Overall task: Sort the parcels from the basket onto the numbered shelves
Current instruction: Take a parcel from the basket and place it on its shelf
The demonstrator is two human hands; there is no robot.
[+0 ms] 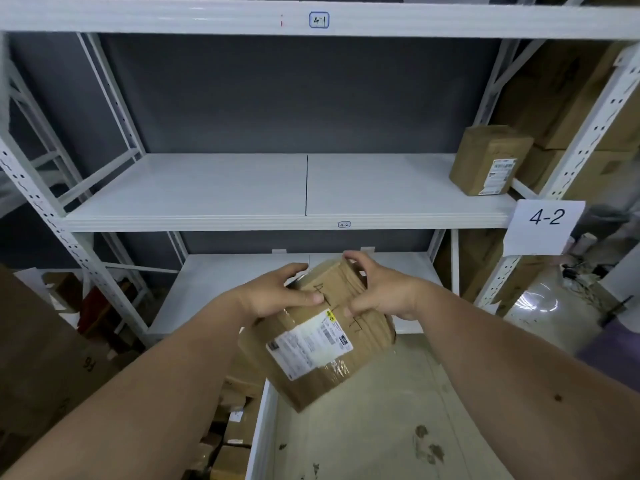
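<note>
I hold a brown cardboard parcel (313, 344) in both hands in front of the white shelf rack. It is tilted, wrapped in clear tape, with a white shipping label and a handwritten "4" on its upper face. My left hand (277, 294) grips its upper left edge, thumb on top. My right hand (377, 289) grips its far right corner, fingers curled over the edge. The shelf marked 4-2 (207, 188) is straight ahead at chest height, with a paper sign "4-2" (543, 225) on its right post. The 4-1 label (319, 20) sits on the beam above.
One brown parcel (490, 161) stands at the right end of shelf 4-2. A lower shelf (214, 289) lies behind my hands. Several parcels fill the basket (232, 427) at lower left. Large cartons (571, 109) stack behind the right post, another carton (41, 358) at far left.
</note>
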